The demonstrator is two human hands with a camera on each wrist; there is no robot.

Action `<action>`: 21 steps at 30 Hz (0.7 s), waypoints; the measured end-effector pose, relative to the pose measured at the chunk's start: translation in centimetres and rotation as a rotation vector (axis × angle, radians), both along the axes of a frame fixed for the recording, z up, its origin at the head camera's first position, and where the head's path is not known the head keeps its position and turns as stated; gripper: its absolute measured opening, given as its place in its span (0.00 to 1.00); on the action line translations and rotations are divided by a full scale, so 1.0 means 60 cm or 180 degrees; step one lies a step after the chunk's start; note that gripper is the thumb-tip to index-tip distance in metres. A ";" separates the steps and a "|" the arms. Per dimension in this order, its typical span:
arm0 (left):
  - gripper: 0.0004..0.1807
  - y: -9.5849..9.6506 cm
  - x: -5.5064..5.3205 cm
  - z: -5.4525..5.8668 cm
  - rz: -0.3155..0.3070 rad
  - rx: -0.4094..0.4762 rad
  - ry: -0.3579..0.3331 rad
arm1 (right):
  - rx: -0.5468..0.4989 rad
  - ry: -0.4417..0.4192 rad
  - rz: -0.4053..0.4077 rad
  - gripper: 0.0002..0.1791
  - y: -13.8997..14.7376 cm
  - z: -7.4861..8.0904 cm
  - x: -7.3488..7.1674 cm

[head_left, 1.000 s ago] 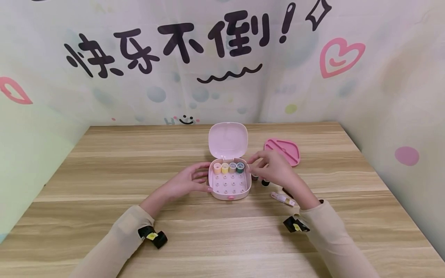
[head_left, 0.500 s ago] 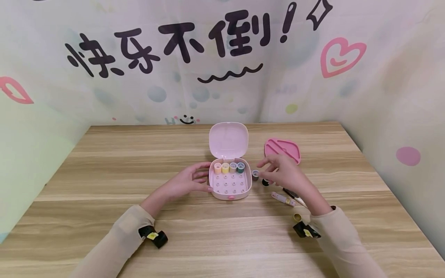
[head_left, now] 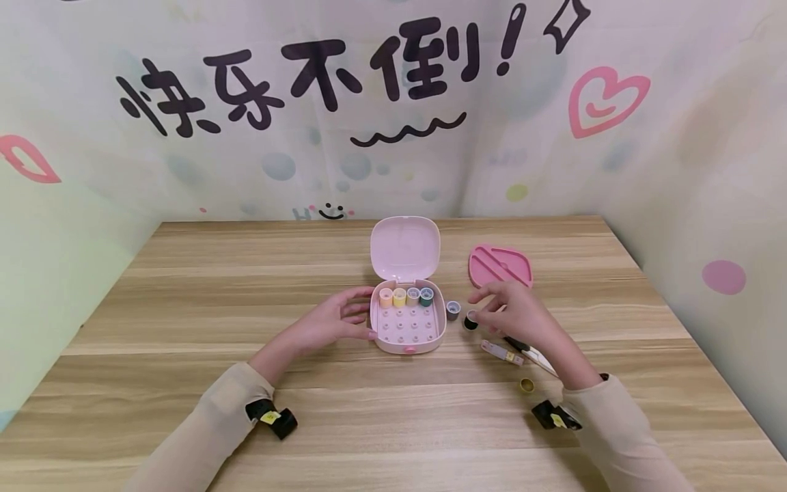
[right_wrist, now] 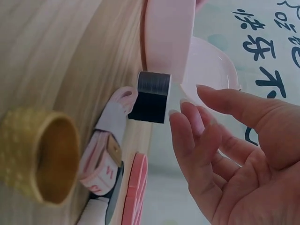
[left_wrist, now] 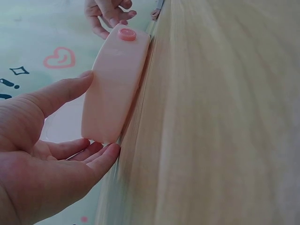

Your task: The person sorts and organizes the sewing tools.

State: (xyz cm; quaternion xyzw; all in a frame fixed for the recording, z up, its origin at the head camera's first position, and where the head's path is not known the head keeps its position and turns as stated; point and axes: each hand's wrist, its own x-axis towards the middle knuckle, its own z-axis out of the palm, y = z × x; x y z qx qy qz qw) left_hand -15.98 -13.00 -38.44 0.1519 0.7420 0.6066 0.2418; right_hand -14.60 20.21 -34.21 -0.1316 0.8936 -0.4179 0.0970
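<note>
A pink sewing box point(head_left: 408, 349) stands with its lid point(head_left: 405, 249) raised. Along its back row, several thread spools point(head_left: 399, 297) sit over bare pegs. My left hand point(head_left: 328, 318) rests against the box's left side, thumb at the front corner and fingers relaxed. Outside the box's right wall, a grey spool point(head_left: 453, 311) and a black spool point(head_left: 470, 322) stand on the table. My right hand point(head_left: 513, 314) hovers beside the black spool, its fingertips close to the rim. In the right wrist view, a gap shows between those fingertips and the black spool point(right_wrist: 149, 108).
A pink divided tray point(head_left: 486, 266) lies behind my right hand. In front of that hand are a rolled tape measure point(head_left: 502, 352), a slim black-and-white tool point(head_left: 533, 357) and a gold thimble point(head_left: 527, 385). A printed cloth point(head_left: 277, 178) hangs along the table's far edge.
My right hand has drawn back rightward from the box's right wall, past the grey spool to the black one. The thimble and slim tool have come into fuller view. My left hand stays put.
</note>
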 end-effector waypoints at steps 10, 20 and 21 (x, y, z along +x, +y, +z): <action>0.45 0.000 0.000 0.003 -0.0009 -0.0028 0.0012 | -0.0052 -0.0071 -0.0015 0.13 0.009 -0.009 0.003; 0.45 0.000 0.000 0.003 -0.0005 -0.0046 -0.0010 | -0.0168 -0.0222 -0.0106 0.14 0.013 -0.026 -0.001; 0.45 -0.001 0.000 0.003 -0.0005 -0.0054 -0.0017 | -0.0167 -0.0232 -0.0109 0.14 0.013 -0.028 -0.001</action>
